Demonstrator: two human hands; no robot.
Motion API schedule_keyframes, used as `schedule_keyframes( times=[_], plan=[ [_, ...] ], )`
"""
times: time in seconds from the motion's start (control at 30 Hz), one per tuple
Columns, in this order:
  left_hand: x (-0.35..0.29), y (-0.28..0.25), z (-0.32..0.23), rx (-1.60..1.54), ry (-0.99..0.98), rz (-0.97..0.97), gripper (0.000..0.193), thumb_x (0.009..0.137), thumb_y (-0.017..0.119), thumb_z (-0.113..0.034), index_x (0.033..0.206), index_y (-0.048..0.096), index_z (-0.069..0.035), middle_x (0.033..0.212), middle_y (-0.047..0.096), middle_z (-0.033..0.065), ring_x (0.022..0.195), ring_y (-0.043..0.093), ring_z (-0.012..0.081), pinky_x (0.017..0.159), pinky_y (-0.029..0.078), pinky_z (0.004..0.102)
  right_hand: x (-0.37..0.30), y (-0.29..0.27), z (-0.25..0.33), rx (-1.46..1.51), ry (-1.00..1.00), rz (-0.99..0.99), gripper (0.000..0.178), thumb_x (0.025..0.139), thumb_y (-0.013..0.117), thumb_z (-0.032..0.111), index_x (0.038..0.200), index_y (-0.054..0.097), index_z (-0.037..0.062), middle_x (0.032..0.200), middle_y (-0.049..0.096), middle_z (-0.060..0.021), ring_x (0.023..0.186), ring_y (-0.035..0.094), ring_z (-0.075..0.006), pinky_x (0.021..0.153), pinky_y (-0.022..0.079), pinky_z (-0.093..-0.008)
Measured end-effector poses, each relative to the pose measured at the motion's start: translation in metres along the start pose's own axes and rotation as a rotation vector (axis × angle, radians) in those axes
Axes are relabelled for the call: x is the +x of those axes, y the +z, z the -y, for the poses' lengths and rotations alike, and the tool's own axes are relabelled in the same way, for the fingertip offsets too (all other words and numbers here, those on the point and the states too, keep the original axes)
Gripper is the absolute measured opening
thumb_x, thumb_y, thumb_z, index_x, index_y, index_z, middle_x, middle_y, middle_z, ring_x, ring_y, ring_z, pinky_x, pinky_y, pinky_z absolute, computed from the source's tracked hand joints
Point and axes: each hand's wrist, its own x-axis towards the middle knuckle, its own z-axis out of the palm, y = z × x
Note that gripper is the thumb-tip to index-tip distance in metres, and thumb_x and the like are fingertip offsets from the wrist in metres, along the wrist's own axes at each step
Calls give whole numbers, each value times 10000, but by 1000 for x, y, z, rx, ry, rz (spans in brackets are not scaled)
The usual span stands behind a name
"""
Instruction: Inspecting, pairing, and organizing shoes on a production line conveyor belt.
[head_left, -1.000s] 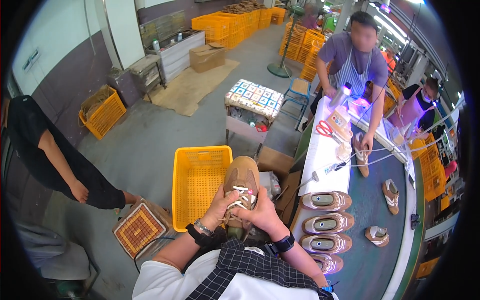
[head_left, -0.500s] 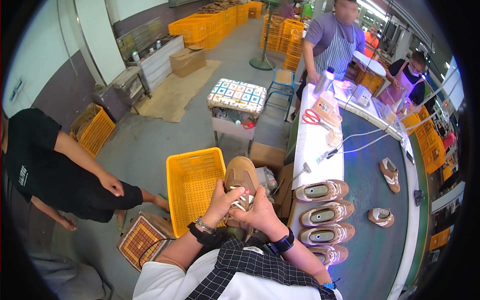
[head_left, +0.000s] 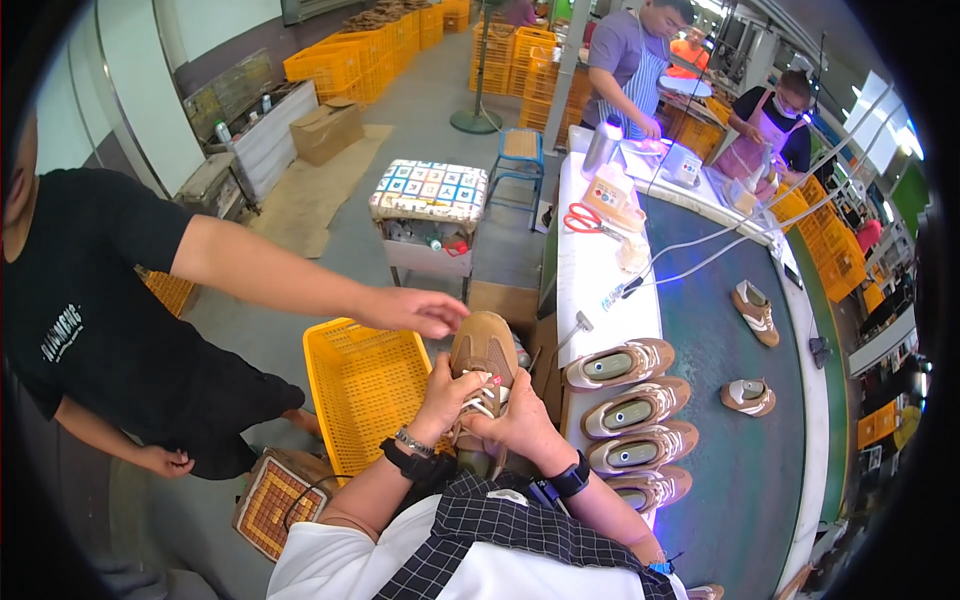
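A brown sneaker (head_left: 482, 345) with a mesh toe points away from me in front of my body. My left hand (head_left: 440, 405) is closed round its left side, thumb pressing beside the white laces (head_left: 484, 402). Opposite it, my right hand (head_left: 524, 428) grips the shoe's right side, its thumb near the tongue. The heel end sits low against my checked apron (head_left: 480, 525), partly hidden by my hands. A co-worker's outstretched hand (head_left: 425, 310) hovers just left of the toe, fingers apart; whether it touches the shoe I cannot tell.
A yellow crate (head_left: 365, 390) stands left of the shoe. Several matching sneakers (head_left: 640, 405) line the white bench edge (head_left: 610, 300) to my right, with red scissors (head_left: 583, 218) farther up. Two more shoes (head_left: 752, 398) lie on the green belt (head_left: 720, 480). A patterned stool (head_left: 430, 190) is ahead.
The co-worker at left has come closer and stretched an arm across toward the sneaker's toe. My hands keep their grip on the shoe. The view has shifted, so the surroundings appear farther left.
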Motion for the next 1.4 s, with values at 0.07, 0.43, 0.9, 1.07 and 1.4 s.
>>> schedule_keyframes(
  times=[0.07,0.43,0.9,1.07,1.4],
  plan=[
    [2,2,2,-16,-8,24,532,773,674,-195,1116,369,72,1045,537,174,894,611,190,728,544,302,0,-3,-2,3,57,39,919,624,811,403,1216,327,-107,1070,587,-304,983,639,-373,832,525,-394],
    [-6,-18,0,-116,-25,-6,561,789,582,-159,1273,365,22,1136,516,116,1001,566,173,841,511,306,4,11,7,91,-67,67,822,646,791,344,1229,372,-56,1108,564,-262,1004,616,-361,859,504,-401],
    [-36,-52,-2,-353,27,137,276,876,528,-162,1107,481,-20,1039,517,60,932,545,133,805,486,288,14,44,10,193,-233,170,896,680,781,385,1345,322,-2,1199,542,-229,1107,575,-318,920,478,-392],
    [-36,-55,10,-308,33,200,210,881,512,-159,1047,494,-31,984,509,50,891,535,128,777,479,282,10,46,7,151,-195,213,903,681,791,418,1333,322,6,1195,554,-213,1088,591,-297,918,482,-381],
    [-41,-57,5,-130,117,87,118,883,492,-146,945,510,-47,890,494,36,823,520,122,723,466,272,0,45,8,276,-130,269,903,682,791,435,1318,324,-5,1159,564,-227,1047,607,-319,878,497,-393]
  ],
)
